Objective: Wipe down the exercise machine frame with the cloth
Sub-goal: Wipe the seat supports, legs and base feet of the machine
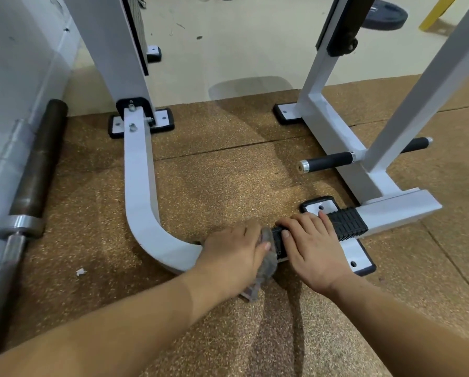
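In the head view, I see the white painted metal exercise machine frame (141,180) standing on a brown speckled rubber floor mat (214,172). Its curved lower bar runs from the upper left of the frame down to the lower centre. There it meets a black ribbed rubber sleeve (347,223).

The left hand (233,251) is at the lower centre, clenched around a grey crumpled cloth (268,257). The thumb lies over the cloth. The cloth is pressed on the bar exactly where the white paint ends and the black sleeve begins, and one end of it hangs down to the mat under the wrist.

The right hand (309,246) is just beside it, to the right. It rests on top of the ribbed sleeve with the fingers spread and nearly straight, and it grasps nothing. The two hands are close, but I cannot tell if they touch.

At the left edge, a rusty brown steel barbell (35,170) lies along the wall. A small white paper scrap (81,272) is on the mat near the curved bar. At centre right, a black foam-covered peg (328,161) sticks out from the frame. A black round weight plate (385,19) lies on the pale floor at the upper right.
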Demonstrator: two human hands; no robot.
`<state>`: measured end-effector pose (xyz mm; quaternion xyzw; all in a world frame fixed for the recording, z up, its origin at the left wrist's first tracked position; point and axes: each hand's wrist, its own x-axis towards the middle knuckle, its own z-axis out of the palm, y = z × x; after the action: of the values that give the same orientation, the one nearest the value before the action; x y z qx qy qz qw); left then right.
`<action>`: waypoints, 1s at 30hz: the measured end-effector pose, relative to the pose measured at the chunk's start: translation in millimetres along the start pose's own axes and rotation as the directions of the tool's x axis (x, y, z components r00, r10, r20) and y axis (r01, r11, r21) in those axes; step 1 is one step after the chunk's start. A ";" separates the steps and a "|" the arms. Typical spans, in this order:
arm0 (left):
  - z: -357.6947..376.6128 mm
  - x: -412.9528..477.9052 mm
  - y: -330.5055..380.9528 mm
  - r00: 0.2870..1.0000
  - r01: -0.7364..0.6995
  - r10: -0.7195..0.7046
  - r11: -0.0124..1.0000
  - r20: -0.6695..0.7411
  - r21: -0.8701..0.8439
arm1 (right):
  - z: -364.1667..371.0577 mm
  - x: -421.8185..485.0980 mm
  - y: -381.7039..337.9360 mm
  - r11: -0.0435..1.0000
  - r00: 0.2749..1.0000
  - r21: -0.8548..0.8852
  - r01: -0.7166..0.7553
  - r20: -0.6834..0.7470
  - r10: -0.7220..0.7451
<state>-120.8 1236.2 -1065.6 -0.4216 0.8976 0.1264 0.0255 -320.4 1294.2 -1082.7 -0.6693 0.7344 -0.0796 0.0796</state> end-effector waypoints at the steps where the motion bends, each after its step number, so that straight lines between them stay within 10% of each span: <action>1: 7.7 -19.6 0.4 1.000 -0.014 0.016 0.997 -0.016 0.073 | -0.5 0.2 -0.2 1.000 1.000 -0.001 0.001 0.003 -0.001; 5: 26.9 -51.8 -14.4 0.987 -0.056 0.075 0.989 -0.139 0.135 | 0.6 0.8 -1.2 0.999 1.000 -0.032 -0.007 -0.002 0.007; 14: -6.2 28.3 8.2 0.997 -0.054 0.056 0.997 0.048 -0.055 | -5.4 9.4 -9.1 0.996 0.998 -0.074 -0.053 0.026 0.055; 23: 3.4 -64.8 -111.1 0.970 -0.213 0.234 0.948 -0.062 0.234 | 8.1 11.3 -28.4 0.980 0.972 -0.075 -0.185 -0.159 0.171; 30: -8.8 -61.9 -45.8 0.964 0.261 -0.262 0.965 -0.044 -0.027 | 12.8 17.8 -47.5 0.946 0.944 -0.074 -0.316 -0.119 0.306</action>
<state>-45.4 1252.5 -1057.0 -0.5393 0.8331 0.1217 0.0164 -273.1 1272.0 -1084.8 -0.5426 0.8370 -0.0674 0.0214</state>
